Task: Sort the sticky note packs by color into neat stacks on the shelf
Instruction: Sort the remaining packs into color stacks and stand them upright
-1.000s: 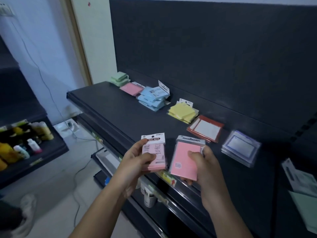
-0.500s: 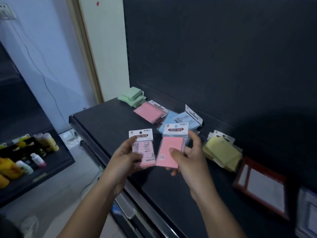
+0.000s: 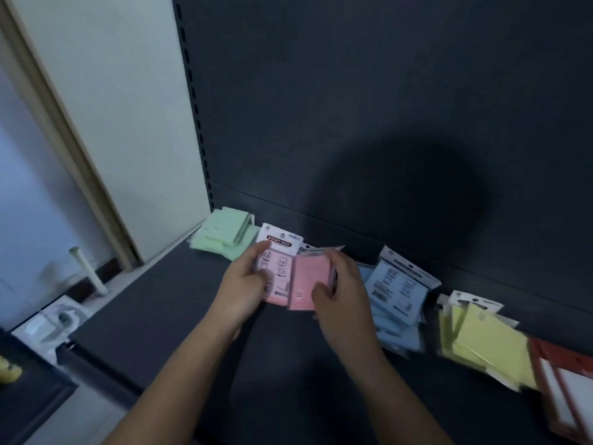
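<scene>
My left hand (image 3: 244, 285) grips a pink sticky note pack (image 3: 278, 266) with a white header card, printed side facing me. Beside it, my right hand (image 3: 340, 293) holds a second pink pack (image 3: 309, 281), plain side up, its edge touching the first. Both packs hover over the dark shelf (image 3: 167, 309), just in front of the back panel. Behind them lie the green packs (image 3: 224, 236); the pink stack on the shelf is hidden by my hands. To the right sit the blue packs (image 3: 396, 293) and the yellow packs (image 3: 481, 338).
A red-framed label pack (image 3: 564, 390) lies at the far right edge. The shelf's dark back panel (image 3: 385, 123) rises right behind the stacks. Left of the shelf are a white wall, a door frame and a white pipe (image 3: 86, 271) on the floor.
Both hands have carried the two pink packs forward and left, closer to the back panel and the green packs. The packs now touch side by side. My view has shifted left and closer.
</scene>
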Demonstrator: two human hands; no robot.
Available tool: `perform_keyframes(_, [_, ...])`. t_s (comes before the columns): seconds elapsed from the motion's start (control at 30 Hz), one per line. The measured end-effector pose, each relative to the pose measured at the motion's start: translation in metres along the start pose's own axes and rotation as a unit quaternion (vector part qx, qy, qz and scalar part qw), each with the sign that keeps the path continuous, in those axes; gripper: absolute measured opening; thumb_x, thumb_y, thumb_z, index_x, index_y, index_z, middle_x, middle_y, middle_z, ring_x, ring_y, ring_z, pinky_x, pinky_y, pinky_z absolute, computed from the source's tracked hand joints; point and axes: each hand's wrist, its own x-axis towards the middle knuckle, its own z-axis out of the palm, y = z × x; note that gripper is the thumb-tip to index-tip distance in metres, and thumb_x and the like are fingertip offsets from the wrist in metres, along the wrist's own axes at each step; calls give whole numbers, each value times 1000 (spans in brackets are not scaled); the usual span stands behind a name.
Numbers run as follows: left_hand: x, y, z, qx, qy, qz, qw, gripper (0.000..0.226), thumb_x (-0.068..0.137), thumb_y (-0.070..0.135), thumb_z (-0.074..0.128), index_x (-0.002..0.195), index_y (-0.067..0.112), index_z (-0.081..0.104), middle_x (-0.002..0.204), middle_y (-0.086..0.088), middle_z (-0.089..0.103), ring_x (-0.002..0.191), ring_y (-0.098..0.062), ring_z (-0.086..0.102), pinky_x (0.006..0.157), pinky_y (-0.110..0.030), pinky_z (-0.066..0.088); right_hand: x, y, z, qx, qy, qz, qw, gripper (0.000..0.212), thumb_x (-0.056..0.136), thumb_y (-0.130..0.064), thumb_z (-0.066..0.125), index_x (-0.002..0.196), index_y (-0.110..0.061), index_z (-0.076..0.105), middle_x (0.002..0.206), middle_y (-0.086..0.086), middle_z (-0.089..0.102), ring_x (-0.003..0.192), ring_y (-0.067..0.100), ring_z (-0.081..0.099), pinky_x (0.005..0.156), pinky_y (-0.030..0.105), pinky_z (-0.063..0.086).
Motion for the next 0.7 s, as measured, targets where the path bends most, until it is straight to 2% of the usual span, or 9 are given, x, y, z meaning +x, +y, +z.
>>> perform_keyframes(0.07, [25,-4,0,74,-6,37,997,44,89,-8,41,121,17,56,112,2,61,87,-14,60,78,-26,50,14,-3,12,-42,24,2,999,57,87,3,46,140,-16,35,139,-7,33,121,4,38,96,5,31])
perform_keyframes(0.1, [34,-7,0,123,-6,59,991,43,87,-8,42,120,14,57,116,2,57,98,-15,58,87,-28,48,21,-2,19,-64,28,13,997,59,87,3,46,142,-14,33,144,-5,30,127,7,34,97,4,25])
perform_keyframes(0.2, [52,-17,3,209,-22,111,971,43,82,-12,45,119,6,58,117,-3,55,107,-21,55,89,-29,47,37,5,38,-138,22,75,987,64,88,-3,46,147,-11,21,154,1,16,139,16,19,107,14,14])
perform_keyframes(0.33, [67,-33,-1,250,-43,141,957,41,81,-10,49,119,2,59,124,-15,51,108,-29,53,94,-31,44,45,12,56,-150,24,145,978,67,88,-10,46,148,-7,15,156,15,5,141,27,13,116,31,18])
perform_keyframes(0.4, [68,-37,-2,266,-53,155,950,39,81,-4,49,119,4,59,128,-19,48,109,-36,51,94,-45,45,47,12,59,-155,18,168,973,67,91,-13,44,148,-5,10,155,19,-3,143,28,5,117,27,10])
perform_keyframes(0.47, [64,-35,-3,281,-68,164,943,42,81,8,45,121,5,58,132,-21,45,111,-39,50,92,-49,46,47,12,58,-167,8,175,970,66,94,-16,41,148,-5,5,155,19,-9,144,27,-2,114,23,4])
perform_keyframes(0.53, [60,-30,-4,302,-63,184,933,42,82,8,50,123,7,57,140,-21,38,120,-39,45,95,-48,45,45,11,59,-178,13,165,970,65,96,-19,40,149,-7,5,156,15,-8,144,26,-4,115,25,3])
perform_keyframes(0.6, [53,-23,-6,339,-10,224,914,44,79,3,60,122,10,58,148,-17,30,129,-35,39,96,-45,45,43,9,59,-197,31,143,969,66,95,-21,42,149,-7,6,156,16,-8,145,25,-5,115,26,-1])
perform_keyframes(0.7, [36,-3,-7,318,57,284,903,37,77,5,62,113,12,61,145,-7,38,126,-25,43,85,-36,44,31,8,58,-219,42,103,969,67,96,-21,41,149,-7,2,157,13,-12,144,22,-11,113,24,-10])
